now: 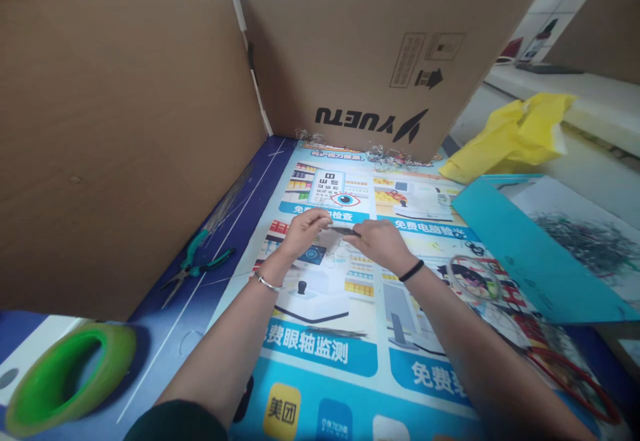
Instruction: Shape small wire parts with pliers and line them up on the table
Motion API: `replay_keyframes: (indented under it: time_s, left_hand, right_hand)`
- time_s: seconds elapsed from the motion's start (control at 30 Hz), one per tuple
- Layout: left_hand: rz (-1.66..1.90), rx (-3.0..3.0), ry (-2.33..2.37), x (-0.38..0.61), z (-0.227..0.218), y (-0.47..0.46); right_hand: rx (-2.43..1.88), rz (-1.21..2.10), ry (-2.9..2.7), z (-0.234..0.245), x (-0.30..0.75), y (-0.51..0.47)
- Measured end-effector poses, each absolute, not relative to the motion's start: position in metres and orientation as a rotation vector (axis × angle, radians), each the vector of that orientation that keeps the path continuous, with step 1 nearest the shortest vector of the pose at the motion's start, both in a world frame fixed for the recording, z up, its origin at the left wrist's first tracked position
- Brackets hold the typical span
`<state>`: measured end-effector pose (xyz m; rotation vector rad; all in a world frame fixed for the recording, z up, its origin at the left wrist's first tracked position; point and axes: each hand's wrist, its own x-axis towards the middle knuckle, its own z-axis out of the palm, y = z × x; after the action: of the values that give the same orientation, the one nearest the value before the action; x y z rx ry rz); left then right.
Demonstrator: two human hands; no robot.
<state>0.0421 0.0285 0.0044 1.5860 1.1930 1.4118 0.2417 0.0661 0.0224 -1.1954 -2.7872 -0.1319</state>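
Observation:
My left hand (307, 230) is closed in a pinch above the printed poster, and whatever lies between its fingertips is too small to make out. Facing it, my right hand (385, 244) grips a slender dark tool (345, 230) whose tip points toward the left fingertips; its exact kind is unclear. Teal-handled pliers (193, 264) lie with jaws spread to the left. Thin wire pieces (227, 202) rest beyond the pliers, and a small wire bundle (337, 332) lies on the poster (367, 281) between my forearms.
Cardboard panels (125, 128) stand at left and back. A roll of tape (70, 378) sits front left. To the right are a blue box (515, 254) with tangled wire bits (585, 244), a yellow bag (515, 134), a clear ring (473, 278) and a red loop (575, 378).

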Motion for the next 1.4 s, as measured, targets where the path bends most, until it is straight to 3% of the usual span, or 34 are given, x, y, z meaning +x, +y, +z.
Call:
replay_keyframes:
  time_s: [0.3,1.4]
  left_hand:
    - [1.426,1.554,1.209,0.04,0.004,0.029]
    - [1.046,1.582,0.982,0.041,0.021,0.022]
  right_hand:
    - [-1.186,-0.062,-2.719,0.02,0.247,0.075]
    - [-0.69,-0.459,-2.876,0.025,0.254,0.072]
